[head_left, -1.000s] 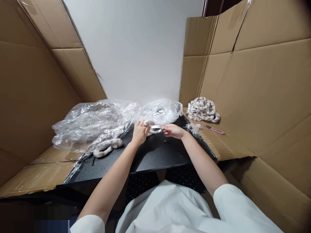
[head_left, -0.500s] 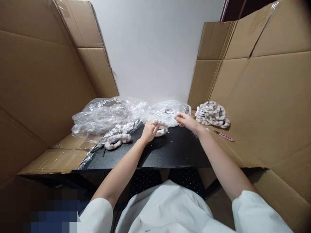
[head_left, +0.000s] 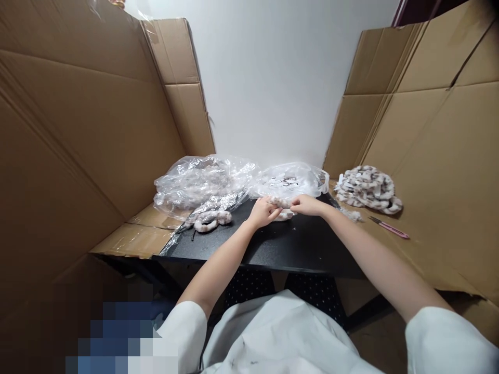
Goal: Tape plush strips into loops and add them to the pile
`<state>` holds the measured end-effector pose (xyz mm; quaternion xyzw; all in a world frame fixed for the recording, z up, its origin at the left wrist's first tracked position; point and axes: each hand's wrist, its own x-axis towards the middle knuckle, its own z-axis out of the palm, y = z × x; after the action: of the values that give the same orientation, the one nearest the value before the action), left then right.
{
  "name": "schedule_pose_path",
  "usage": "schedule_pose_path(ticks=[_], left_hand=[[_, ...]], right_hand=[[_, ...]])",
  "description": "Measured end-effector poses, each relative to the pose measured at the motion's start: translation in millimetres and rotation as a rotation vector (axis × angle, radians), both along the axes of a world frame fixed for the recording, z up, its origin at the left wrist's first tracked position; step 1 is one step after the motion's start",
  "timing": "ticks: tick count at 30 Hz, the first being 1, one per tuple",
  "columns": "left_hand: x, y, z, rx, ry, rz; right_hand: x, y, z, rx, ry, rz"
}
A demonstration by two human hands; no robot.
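My left hand [head_left: 265, 212] is closed around the left part of a fluffy spotted loop [head_left: 281, 202] in white and brown, held just above the table. At its right end, the fingers of my right hand [head_left: 307, 204] are pinched together on it. A white strip, like a label, shows across the loop's opening. Both hands cover parts of the loop. Behind them lies a clear bag [head_left: 307, 175] with white labels inside. To the left, another fluffy loop [head_left: 210, 222] rests on the black table [head_left: 253, 252].
A large clear bag [head_left: 187, 179] of fluffy pieces sits at the back left. On the right cardboard lie a pile of fluffy loops [head_left: 368, 189] with white labels and pink-handled snips [head_left: 393, 229]. Tall cardboard walls [head_left: 436, 156] flank the table. Another person's blurred part shows lower left.
My right hand has come in from beside the label bag and now grips the loop's right end. My left hand keeps its hold. The whole view has shifted, with things appearing further right.
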<state>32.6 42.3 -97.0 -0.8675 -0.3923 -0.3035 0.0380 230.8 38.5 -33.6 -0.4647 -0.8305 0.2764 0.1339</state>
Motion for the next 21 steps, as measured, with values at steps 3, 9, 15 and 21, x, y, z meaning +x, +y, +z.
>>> schedule_pose_path(ticks=[3,9,15,21], left_hand=[[2,-1,1.0,-0.031,-0.009,-0.02],[0,3,1.4,-0.121,-0.015,-0.125],[1,5,0.8,-0.093,0.006,-0.069],[4,2,1.2,-0.124,0.015,-0.14]], right_hand=[[13,-12,13.3,-0.031,0.004,0.054],[37,-11,23.5,0.034,-0.086,-0.097],[32,-40,29.3,0.055,-0.026,0.031],[50,-40,26.3,0.098,-0.267,-0.187]])
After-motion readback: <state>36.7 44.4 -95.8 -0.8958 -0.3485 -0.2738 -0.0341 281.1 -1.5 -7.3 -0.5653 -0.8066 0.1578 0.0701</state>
